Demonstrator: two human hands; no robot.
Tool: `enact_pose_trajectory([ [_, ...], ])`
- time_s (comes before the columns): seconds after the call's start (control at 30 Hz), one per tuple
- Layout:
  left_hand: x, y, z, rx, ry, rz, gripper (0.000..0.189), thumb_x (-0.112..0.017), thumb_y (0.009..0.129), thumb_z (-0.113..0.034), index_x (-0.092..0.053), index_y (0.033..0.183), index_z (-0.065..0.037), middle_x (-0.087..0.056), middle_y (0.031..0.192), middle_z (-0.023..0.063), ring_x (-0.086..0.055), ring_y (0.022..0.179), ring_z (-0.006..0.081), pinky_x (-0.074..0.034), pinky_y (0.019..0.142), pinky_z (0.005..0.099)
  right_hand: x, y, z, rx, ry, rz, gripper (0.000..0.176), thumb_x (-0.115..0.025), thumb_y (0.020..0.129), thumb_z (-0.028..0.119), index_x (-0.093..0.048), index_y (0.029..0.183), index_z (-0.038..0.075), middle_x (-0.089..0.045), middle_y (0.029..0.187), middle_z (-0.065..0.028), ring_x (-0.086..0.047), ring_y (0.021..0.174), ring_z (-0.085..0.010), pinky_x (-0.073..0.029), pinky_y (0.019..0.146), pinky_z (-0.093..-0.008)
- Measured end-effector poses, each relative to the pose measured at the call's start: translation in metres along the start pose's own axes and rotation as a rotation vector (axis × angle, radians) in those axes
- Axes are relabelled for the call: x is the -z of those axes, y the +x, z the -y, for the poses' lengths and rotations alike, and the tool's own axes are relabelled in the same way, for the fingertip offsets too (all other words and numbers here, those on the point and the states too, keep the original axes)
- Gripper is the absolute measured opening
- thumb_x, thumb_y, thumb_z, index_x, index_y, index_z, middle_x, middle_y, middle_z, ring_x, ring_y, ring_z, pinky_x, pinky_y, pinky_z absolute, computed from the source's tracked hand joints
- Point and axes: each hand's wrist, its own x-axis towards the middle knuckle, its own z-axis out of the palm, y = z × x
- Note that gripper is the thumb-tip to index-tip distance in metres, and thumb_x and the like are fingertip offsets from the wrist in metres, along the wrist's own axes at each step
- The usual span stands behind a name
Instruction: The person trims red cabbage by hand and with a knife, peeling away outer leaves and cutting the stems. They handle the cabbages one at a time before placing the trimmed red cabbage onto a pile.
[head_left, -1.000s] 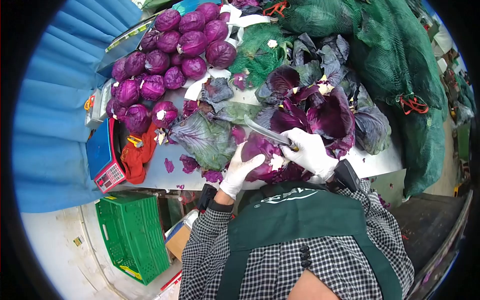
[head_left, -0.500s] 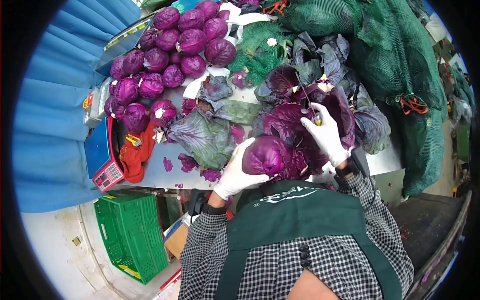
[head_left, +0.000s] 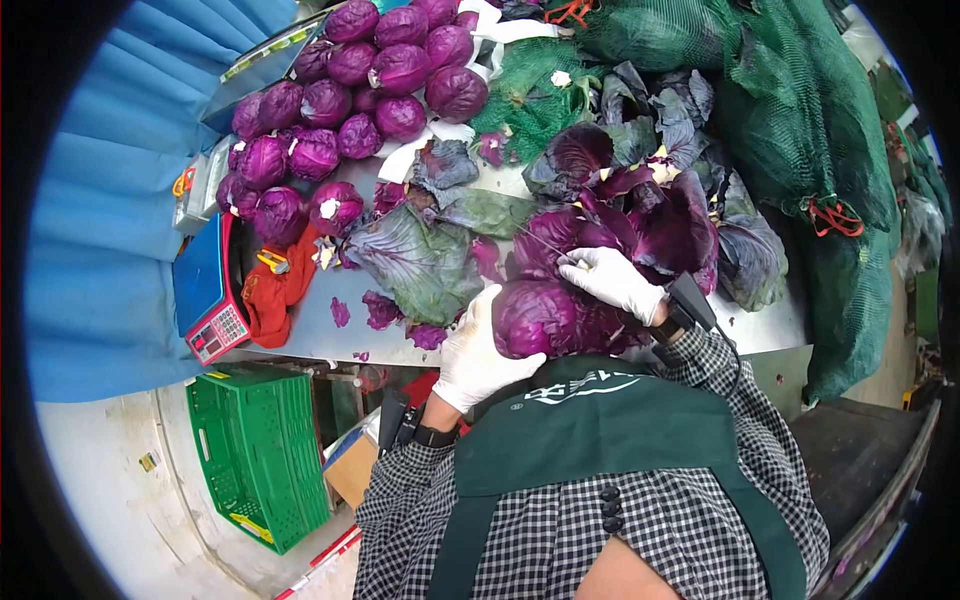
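Observation:
My left hand [head_left: 478,352], in a white glove, wraps round the left side of a red cabbage [head_left: 535,320] at the table's front edge, close to my apron. In my gloved right hand [head_left: 612,282] is a knife, mostly hidden by the fingers; its thin blade [head_left: 540,243] points up and left, just above the cabbage. Loose purple outer leaves [head_left: 670,230] lie heaped beyond and right of my right hand. A broad green-purple leaf [head_left: 415,262] lies flat to the left of the held cabbage.
Trimmed red cabbages [head_left: 400,68] are piled at the back left. A scale [head_left: 215,300], a red cloth [head_left: 268,300] and an orange cutter [head_left: 272,261] are at the left. Green mesh sacks [head_left: 800,130] stand right. A green crate [head_left: 260,455] sits below the table.
My right hand has moved left and down with the knife, from over the leaf heap to beside the held cabbage. My left hand still holds the cabbage. The view has shifted slightly.

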Motion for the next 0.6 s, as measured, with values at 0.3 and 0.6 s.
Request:
enact_pose_trajectory([
  [0.3, -0.016, 0.000, -0.010, -0.060, 0.086, -0.120, 0.104, -0.084, 0.056, -0.043, -0.035, 0.139, -0.006, -0.043, 0.135, 0.0218, -0.045, 0.124, 0.0378, -0.039, 0.103, 0.0436, -0.005, 0.000, 0.015, 0.165, -0.039, 0.035, 0.039, -0.067, 0.087, 0.031, -0.063, 0.109, -0.001, -0.066, 0.092, -0.0052, -0.056, 0.083, -0.0091, -0.047, 0.078, -0.0263],
  [0.6, 0.011, 0.001, -0.006, -0.285, -0.144, -0.171, 0.093, -0.085, 0.056, -0.034, -0.044, 0.133, -0.003, -0.048, 0.133, 0.0188, -0.050, 0.122, 0.0314, -0.040, 0.103, 0.0396, 0.001, -0.003, 0.020, 0.313, -0.087, -0.308, 0.029, -0.063, 0.082, 0.031, -0.062, 0.082, 0.002, -0.061, 0.074, -0.0162, -0.060, 0.067, -0.0268, -0.047, 0.065, -0.0368],
])
